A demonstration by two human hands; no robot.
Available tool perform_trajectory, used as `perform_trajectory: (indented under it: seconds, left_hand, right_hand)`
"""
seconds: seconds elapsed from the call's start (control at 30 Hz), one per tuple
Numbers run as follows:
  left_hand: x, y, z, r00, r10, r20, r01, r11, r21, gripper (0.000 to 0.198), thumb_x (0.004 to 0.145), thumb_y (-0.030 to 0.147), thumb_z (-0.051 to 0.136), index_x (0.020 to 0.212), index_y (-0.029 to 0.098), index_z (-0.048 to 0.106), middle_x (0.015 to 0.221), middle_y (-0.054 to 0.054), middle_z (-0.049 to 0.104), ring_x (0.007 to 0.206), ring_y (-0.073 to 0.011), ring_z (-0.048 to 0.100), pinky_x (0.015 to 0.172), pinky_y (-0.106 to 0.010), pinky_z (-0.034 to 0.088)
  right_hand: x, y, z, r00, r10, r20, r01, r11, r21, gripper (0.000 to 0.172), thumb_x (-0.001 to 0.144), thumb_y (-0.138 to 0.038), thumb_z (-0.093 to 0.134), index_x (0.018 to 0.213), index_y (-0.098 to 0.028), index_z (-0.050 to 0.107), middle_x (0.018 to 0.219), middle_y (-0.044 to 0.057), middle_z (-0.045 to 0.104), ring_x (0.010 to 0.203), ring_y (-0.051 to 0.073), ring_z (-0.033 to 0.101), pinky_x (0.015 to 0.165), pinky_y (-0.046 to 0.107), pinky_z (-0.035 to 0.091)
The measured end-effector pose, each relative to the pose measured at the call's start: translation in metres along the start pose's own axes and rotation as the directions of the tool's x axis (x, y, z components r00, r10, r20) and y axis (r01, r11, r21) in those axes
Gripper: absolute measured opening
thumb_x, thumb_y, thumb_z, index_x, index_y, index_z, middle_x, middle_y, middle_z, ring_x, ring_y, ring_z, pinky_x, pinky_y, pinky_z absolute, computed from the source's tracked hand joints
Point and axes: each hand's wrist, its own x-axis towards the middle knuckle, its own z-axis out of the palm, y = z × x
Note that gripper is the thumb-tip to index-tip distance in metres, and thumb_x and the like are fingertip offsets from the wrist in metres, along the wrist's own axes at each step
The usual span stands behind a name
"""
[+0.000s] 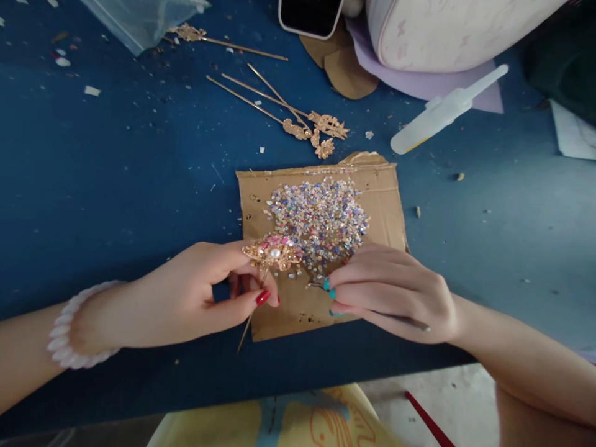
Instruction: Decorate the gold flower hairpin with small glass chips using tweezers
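My left hand [218,288] pinches a gold hairpin [274,253] by its thin stem. The hairpin's ornate head carries pink stones and a white pearl, and its stem points down toward the table's near edge. In my right hand [395,288] is a pair of thin metal tweezers [316,285], tips pointing left, a short way from the ornament. Most of the tweezers is hidden in the fingers; I cannot make out anything at the tips. Between and beyond both hands, many small multicoloured stones [321,214] lie spread over a piece of cardboard [382,211].
Several bare gold hairpins [328,124] lie beyond the cardboard on the blue table [116,155]. A translucent glue bottle [437,121] rests at right. Farther back are a phone [310,15], a pale pouch [447,31] and a clear plastic bag [139,22].
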Motion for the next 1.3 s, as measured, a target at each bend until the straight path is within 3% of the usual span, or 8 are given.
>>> perform_trajectory:
  seconds: [0.17,0.3,0.47,0.87,1.17,1.3]
  left_hand:
    - [-0.003,0.0,0.001,0.998,-0.068,0.015,0.068,0.997,-0.023,0.026,0.09,0.009,0.054,0.093,0.027,0.073,0.085,0.011,0.076,0.069,-0.0013,0.067,0.064,-0.006,0.047]
    - [-0.005,0.005,0.002,0.984,-0.168,0.053,0.17,0.985,-0.036,0.023,0.093,0.014,0.053,0.089,0.025,0.073,0.083,0.009,0.076,0.073,-0.0038,0.069,0.053,-0.01,0.043]
    - [-0.005,0.009,0.002,0.979,-0.196,0.057,0.198,0.98,-0.029,0.024,0.095,0.018,0.051,0.087,0.023,0.073,0.083,0.007,0.077,0.074,-0.0054,0.068,0.049,-0.009,0.043]
    - [-0.007,0.008,0.003,0.979,-0.198,0.036,0.2,0.979,-0.043,0.025,0.095,0.019,0.05,0.087,0.024,0.073,0.083,0.007,0.076,0.074,-0.0058,0.069,0.044,-0.007,0.042]
    - [-0.008,-0.006,0.005,0.999,-0.046,0.021,0.047,0.998,-0.033,0.022,0.095,0.015,0.051,0.09,0.022,0.072,0.082,0.006,0.077,0.07,-0.0056,0.07,0.043,-0.006,0.041]
    - [-0.009,-0.004,0.005,0.998,-0.058,0.024,0.058,0.998,-0.031,0.021,0.095,0.016,0.051,0.091,0.02,0.071,0.082,0.004,0.077,0.07,-0.0068,0.07,0.044,-0.008,0.041]
  right_hand:
    - [0.001,0.0,0.001,1.0,-0.01,0.003,0.01,1.0,0.006,0.007,0.1,-0.013,0.06,0.093,-0.015,0.06,0.085,0.008,0.075,0.077,0.014,0.07,0.07,0.029,0.054]
    - [0.001,0.001,0.0,1.0,-0.008,0.006,0.007,1.0,0.003,0.008,0.1,-0.014,0.06,0.093,-0.015,0.06,0.085,0.008,0.075,0.076,0.013,0.069,0.07,0.028,0.054]
    - [0.001,0.0,0.001,1.0,-0.007,-0.003,0.007,1.0,0.007,0.009,0.1,-0.014,0.061,0.091,-0.015,0.06,0.084,0.007,0.075,0.075,0.013,0.069,0.069,0.028,0.053]
    - [0.001,0.001,0.0,1.0,-0.003,-0.008,0.003,1.0,0.029,0.006,0.099,-0.014,0.062,0.093,-0.015,0.062,0.084,0.008,0.075,0.076,0.014,0.07,0.07,0.028,0.056]
    - [0.0,0.001,0.003,1.0,-0.002,0.003,0.002,0.999,0.052,0.006,0.099,-0.016,0.063,0.093,-0.013,0.063,0.086,0.009,0.075,0.076,0.014,0.069,0.07,0.029,0.054]
    - [-0.001,0.001,0.002,1.0,0.001,0.016,-0.002,0.999,0.049,0.005,0.099,-0.016,0.063,0.095,-0.014,0.063,0.088,0.007,0.075,0.076,0.013,0.069,0.071,0.029,0.054]
